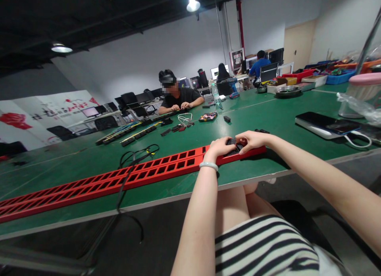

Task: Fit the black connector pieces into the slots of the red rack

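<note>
A long red slotted frame (175, 169) with two rows of square openings lies along the near edge of the green table. At its right end, small black parts (234, 148) sit in or on the frame; how they are seated is partly hidden by my fingers. My left hand (220, 146), with a pale bangle at the wrist, is closed with its fingertips on these parts. From the right, my right hand (252, 141) pinches a black part between thumb and fingers. Just beyond it lie a few small black pieces (262, 131).
A thin black cable (122, 186) crosses the frame and hangs over the table edge. A phone on a white block (324, 125) lies right. Across the table, a co-worker (178, 97) handles dark parts near wired black strips (139, 134). A bottle (215, 94) and drill (233, 89) stand farther back.
</note>
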`<state>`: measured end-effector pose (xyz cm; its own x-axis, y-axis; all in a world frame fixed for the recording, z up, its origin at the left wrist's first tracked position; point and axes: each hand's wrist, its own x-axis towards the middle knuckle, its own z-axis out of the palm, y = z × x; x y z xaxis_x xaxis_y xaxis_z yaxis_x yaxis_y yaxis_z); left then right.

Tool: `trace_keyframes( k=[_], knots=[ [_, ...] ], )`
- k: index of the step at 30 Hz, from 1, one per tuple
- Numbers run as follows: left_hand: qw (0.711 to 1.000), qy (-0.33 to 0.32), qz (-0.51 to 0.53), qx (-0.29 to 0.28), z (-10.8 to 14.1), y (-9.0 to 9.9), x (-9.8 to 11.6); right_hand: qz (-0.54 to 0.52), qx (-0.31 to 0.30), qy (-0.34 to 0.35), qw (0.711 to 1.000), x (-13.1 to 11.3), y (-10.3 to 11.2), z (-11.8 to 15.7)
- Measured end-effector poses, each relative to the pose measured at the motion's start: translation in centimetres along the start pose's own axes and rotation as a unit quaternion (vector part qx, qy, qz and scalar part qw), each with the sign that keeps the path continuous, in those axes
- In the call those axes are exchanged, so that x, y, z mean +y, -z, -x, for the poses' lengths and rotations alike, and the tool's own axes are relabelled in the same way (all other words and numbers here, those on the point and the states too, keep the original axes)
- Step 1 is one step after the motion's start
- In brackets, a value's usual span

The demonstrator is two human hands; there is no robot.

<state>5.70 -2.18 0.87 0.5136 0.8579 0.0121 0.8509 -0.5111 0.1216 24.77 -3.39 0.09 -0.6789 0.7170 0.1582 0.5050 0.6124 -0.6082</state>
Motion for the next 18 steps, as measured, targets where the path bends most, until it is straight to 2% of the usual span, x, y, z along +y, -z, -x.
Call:
trace_keyframes(
  k=[9,18],
  knots=[
    [1.0,0.013,-0.001,-0.003,0.2,0.06,0.26,-0.006,-0.003,-0.004,1.0,0.01,-0.12,-0.09],
    [1.0,-0.013,0.009,0.013,-0.03,-0.18,-0.18,-0.005,-0.008,0.002,1.0,0.0,0.14,-0.04]
  ],
)
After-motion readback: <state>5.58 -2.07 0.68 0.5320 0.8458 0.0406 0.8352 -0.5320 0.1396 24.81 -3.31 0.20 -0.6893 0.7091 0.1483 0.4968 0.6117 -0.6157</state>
